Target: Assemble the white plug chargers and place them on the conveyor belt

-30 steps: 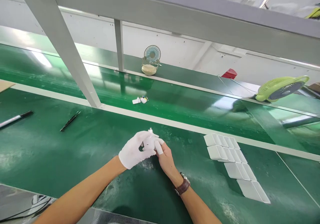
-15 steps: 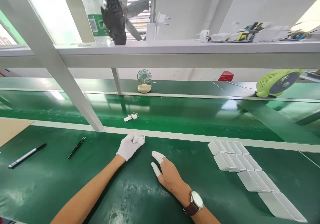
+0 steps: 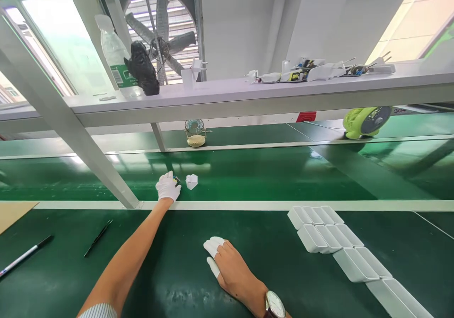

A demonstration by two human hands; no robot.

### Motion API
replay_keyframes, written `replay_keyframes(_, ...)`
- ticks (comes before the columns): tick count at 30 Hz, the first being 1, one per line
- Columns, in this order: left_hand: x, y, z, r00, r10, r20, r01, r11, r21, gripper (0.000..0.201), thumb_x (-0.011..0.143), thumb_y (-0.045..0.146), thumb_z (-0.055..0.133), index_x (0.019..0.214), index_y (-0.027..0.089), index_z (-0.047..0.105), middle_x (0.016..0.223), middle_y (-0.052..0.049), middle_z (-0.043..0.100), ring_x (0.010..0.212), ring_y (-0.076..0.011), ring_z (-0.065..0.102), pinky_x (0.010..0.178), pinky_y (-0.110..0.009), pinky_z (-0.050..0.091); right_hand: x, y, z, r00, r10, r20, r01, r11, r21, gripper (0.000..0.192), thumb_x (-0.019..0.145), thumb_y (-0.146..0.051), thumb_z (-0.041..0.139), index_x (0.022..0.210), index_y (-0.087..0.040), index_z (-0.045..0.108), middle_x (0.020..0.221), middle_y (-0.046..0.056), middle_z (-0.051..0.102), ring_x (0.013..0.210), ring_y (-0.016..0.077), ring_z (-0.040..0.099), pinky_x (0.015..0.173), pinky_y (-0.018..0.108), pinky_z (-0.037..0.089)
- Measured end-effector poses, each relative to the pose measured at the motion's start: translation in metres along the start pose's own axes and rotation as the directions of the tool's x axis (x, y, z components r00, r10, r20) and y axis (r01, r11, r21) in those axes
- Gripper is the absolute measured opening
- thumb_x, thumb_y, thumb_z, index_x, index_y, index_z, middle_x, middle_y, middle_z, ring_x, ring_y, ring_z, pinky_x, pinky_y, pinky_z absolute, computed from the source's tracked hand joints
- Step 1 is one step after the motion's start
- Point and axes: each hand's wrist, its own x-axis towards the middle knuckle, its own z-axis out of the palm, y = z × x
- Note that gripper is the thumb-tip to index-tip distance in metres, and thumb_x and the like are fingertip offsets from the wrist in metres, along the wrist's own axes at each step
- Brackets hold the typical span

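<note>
On the belt, left hand [image 3: 168, 187] has reached out, fingers seemingly gripping a small part [image 3: 176, 181]; right hand [image 3: 230, 268] rests flat, empty.

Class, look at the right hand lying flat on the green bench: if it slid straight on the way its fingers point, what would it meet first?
The right hand points up-left; probably the white strip first, though depth is unclear.

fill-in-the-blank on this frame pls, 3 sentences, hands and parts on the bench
1. The left hand, in a white ____, reaches onto the conveyor belt.
2. The white part lies on the belt to the ____ of the left hand.
3. The right hand lies flat on the green bench, with white covers on ____ of its fingers.

Missing words: glove; right; two
</note>
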Motion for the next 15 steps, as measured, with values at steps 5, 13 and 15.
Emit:
replay_keyframes(5,0.007,-0.028,-0.037,0.992,-0.033,0.125,0.025,0.997,0.067,0.034,0.086,0.038,0.056,0.112,0.020,0.070,0.111,-0.013,0.072,0.106,-0.0307,0.065,0.088,-0.036,0.047,-0.001,0.002,0.000,1.000,-0.006,0.013,0.006,1.000,0.000,0.038,0.091,-0.010,0.055,0.129,-0.015,0.060,0.114,0.012,0.071,0.109,0.0256,0.065,0.101,0.042,0.052)
replay_keyframes(13,-0.069,-0.027,-0.057,0.979,0.060,0.195,-0.050,0.997,-0.055,0.024,0.079,0.046,0.064,0.086,0.024,0.072,0.089,-0.003,0.075,0.083,-0.0215,0.069,0.075,-0.028,0.050,0.012,-0.020,-0.028,0.990,-0.081,-0.112,0.093,0.990,0.103,0.033,0.096,-0.012,0.050,0.128,-0.016,0.058,0.096,0.009,0.073,0.086,0.0192,0.069,0.086,0.035,0.056)
replay_keyframes(15,-0.098,-0.022,-0.051,0.975,0.097,0.201,-0.076,0.991,-0.113,0.017,0.080,0.038,0.063,0.085,0.024,0.072,0.086,-0.001,0.075,0.081,-0.0191,0.069,0.076,-0.027,0.051,0.024,-0.040,-0.050,0.984,-0.117,-0.137,0.137,0.980,0.144,0.027,0.098,-0.017,0.049,0.124,-0.015,0.059,0.088,0.007,0.073,0.077,0.0177,0.067,0.076,0.031,0.055)
